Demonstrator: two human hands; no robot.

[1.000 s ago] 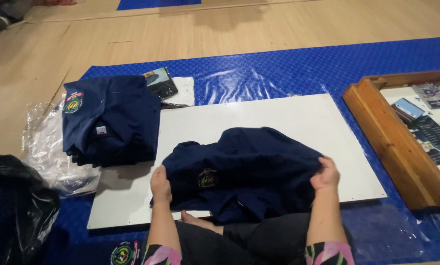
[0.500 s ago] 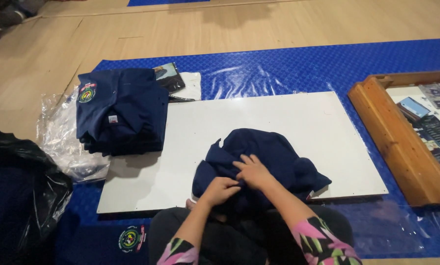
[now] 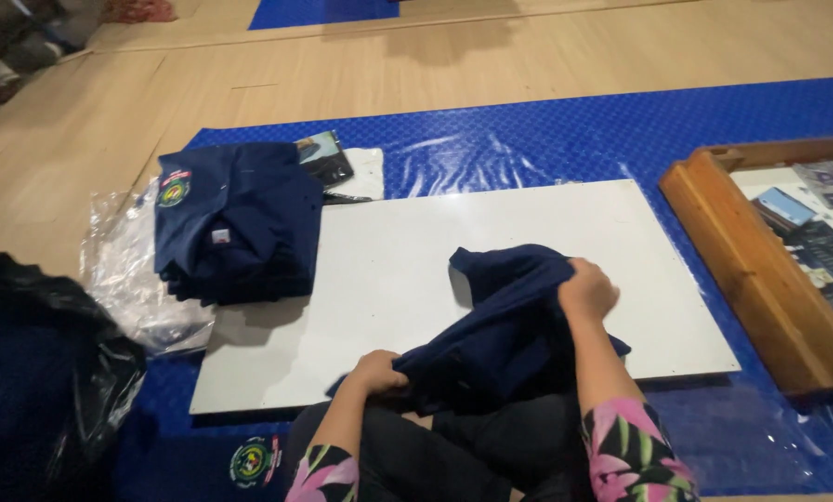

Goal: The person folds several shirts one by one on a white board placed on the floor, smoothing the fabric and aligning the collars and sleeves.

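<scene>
A navy blue shirt [image 3: 500,325] lies bunched on the near part of a white board [image 3: 388,260]. My left hand [image 3: 377,372] grips the shirt's near left edge at the board's front rim. My right hand [image 3: 586,290] clutches a fold of the same shirt higher up on the right, lifting the cloth a little. A stack of folded navy shirts [image 3: 235,228] with a round badge rests on the board's far left corner.
A clear plastic bag [image 3: 128,279] lies left of the stack, and a black bag [image 3: 35,372] at the near left. A wooden tray [image 3: 741,270] with cards stands on the right. A blue mat [image 3: 528,139] covers the wooden floor under the board.
My hands have moved apart: the left drew back to the board's near edge, the right went to the right and up. The shirt is stretched between them instead of bundled.
</scene>
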